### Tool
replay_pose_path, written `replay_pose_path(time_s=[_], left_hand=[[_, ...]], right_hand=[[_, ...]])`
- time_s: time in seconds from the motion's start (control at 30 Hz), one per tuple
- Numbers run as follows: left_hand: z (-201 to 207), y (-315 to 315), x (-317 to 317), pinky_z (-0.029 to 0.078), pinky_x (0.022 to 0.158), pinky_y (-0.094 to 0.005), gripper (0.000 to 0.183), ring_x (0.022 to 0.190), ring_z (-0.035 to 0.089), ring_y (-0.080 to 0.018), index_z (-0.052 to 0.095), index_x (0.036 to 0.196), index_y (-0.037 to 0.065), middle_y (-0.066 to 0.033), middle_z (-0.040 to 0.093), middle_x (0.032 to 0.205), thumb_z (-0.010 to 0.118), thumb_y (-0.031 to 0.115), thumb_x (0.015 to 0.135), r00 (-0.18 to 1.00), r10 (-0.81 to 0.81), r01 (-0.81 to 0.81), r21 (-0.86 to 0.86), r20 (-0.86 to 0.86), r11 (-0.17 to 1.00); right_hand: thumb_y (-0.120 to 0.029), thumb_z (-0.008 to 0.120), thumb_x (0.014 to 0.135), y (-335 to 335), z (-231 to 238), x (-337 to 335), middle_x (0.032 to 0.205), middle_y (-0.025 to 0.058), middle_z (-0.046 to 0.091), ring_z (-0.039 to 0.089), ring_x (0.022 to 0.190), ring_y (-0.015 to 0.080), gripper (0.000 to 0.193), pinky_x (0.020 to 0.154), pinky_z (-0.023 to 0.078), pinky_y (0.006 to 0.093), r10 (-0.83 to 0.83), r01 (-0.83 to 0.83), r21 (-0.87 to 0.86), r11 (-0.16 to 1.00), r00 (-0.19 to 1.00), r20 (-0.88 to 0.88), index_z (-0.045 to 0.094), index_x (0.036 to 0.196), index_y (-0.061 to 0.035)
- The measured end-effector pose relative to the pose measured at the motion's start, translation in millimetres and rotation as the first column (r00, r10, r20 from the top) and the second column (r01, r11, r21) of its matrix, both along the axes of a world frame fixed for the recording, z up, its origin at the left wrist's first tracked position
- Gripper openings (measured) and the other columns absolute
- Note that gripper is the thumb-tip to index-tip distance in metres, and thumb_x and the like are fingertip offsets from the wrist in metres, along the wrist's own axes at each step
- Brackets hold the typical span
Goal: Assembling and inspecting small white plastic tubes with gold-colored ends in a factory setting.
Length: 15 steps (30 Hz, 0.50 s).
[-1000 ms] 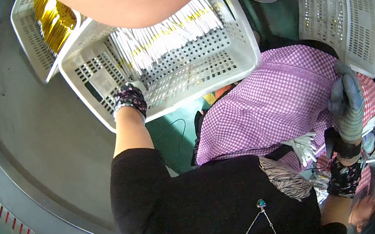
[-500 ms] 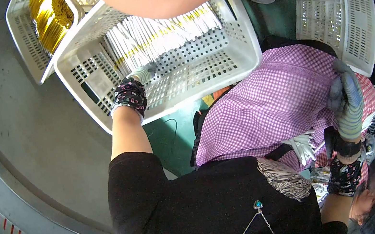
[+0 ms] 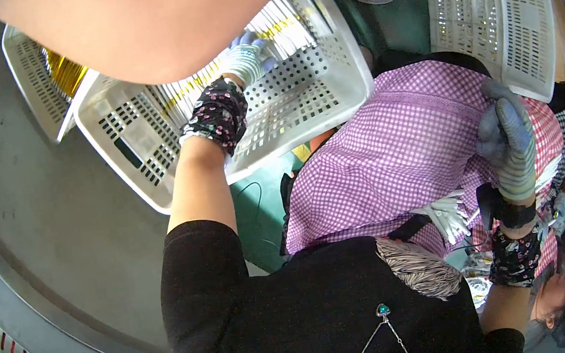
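White sticks (image 3: 286,26): lying in our basket (image 3: 346,57), towards 12 o'clock.
Left hand (image 3: 246,63): at the sticks; we cannot tell whether it grips.
Right hand (image 3: 506,128): raised at 3 o'clock; we cannot tell whether it pinches anything.
Reach: we seem to be gathering sticks.
Grip: likely calls for our fingers wrapping evenly.

White sticks (image 3: 285,24) and golden bundle (image 3: 66,73) partly hidden behind bare skin (image 3: 150,24), itself cut off above.
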State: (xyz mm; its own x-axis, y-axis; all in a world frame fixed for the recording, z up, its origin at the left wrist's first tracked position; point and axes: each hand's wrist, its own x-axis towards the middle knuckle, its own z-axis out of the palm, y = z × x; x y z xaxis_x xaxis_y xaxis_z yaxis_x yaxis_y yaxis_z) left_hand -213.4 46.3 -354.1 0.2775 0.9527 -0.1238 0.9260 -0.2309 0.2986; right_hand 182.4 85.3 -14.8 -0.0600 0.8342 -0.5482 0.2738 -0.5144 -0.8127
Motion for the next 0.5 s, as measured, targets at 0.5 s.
replay_pose_path(time_s=[0.5], left_hand=[[-38.8, -84.4, -93.1, 0.03, 0.114, -0.0457, 0.058, 0.137, 0.036, -0.041, 0.051, 0.138, 0.013, -0.0236, 0.036, 0.149, 0.066, 0.025, 0.083, 0.787, 0.594, -0.616, -0.276, -0.168, 0.738]], right_hand=[[-0.037, 0.054, 0.099, -2.2, -5.7, 13.4, 0.063, 0.0007, 0.056, 0.045, 0.044, 0.0064, 0.049, 0.041, 0.033, 0.0197, 0.009, -0.008, 0.014, 1.0, 0.991, -0.132, 0.056, 0.127, 0.0026]])
